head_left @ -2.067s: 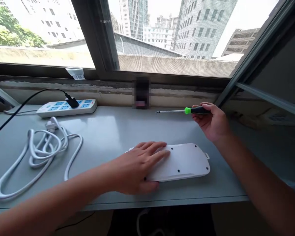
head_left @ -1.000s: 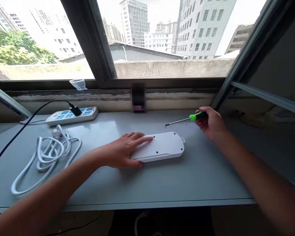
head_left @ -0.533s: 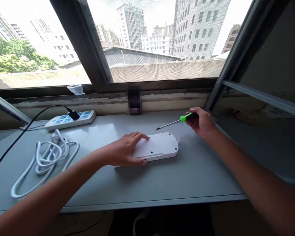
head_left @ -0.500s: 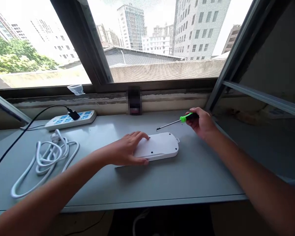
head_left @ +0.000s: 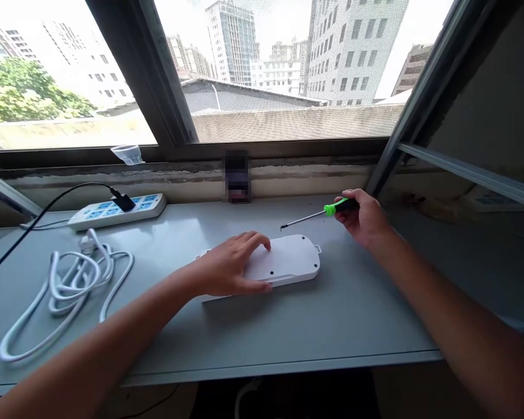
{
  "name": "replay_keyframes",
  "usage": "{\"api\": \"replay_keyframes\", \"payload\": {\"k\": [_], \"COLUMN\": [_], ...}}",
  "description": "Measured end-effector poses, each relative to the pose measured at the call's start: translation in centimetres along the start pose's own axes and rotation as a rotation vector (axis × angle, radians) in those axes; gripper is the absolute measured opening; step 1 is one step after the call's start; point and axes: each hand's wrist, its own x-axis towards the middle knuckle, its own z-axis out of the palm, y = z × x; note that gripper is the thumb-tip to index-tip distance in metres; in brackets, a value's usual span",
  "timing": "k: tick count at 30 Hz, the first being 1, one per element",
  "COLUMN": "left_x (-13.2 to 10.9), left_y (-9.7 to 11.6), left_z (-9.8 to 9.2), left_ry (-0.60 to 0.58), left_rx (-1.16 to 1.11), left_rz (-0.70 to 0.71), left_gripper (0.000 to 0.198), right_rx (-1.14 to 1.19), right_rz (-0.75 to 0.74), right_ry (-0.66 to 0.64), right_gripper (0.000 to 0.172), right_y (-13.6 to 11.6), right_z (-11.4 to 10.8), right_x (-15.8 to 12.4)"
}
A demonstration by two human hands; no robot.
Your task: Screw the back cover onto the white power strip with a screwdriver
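Observation:
My left hand [head_left: 231,262] lies over a white power strip [head_left: 294,256], which rests underside up on the table. Its thumb presses along the near side and its fingers curl onto the top, hiding the left half. Dark screw spots and a small hanging loop show at the right end. My right hand [head_left: 361,218] grips a screwdriver [head_left: 305,218] by its green and black handle. The shaft points left and slightly down, above the strip's far edge. At the tip hangs a small dark piece, apparently a screw.
On the left lies a coiled white cable [head_left: 76,279] with a plug. Behind it stands another power strip [head_left: 117,212] with a black plug [head_left: 123,201] in it. A clear plastic cup-like piece [head_left: 128,155] sits on the window ledge. Metal frame bars rise at the right.
The screwdriver has moved slightly right and away from the strip, its tip still carrying the small piece. My left hand's fingers have shifted a little rightward over the strip.

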Motion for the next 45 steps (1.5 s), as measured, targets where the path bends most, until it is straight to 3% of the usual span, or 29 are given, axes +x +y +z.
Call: {"api": "replay_keyframes", "payload": {"k": [24,35,45], "left_x": [-0.6,-0.8,-0.7], "left_y": [-1.3,-2.2,-2.0], "left_z": [-0.1,-0.6,-0.7], "left_ry": [-0.026,-0.036,-0.055], "left_rx": [0.079,0.077,0.081], "left_rz": [0.090,0.052,0.022], "left_gripper": [0.083,0.082,0.084], "right_rx": [-0.046,-0.145,-0.207], "right_rz": [0.018,0.074,0.075], "right_ry": [-0.013,-0.156,-0.162], "right_gripper": [0.037,0.034,0.041], "right_y": [-1.3,-1.9,-1.8], "right_z": [-0.1,-1.3,-1.8], "right_x": [-0.6,0.2,0.9]}}
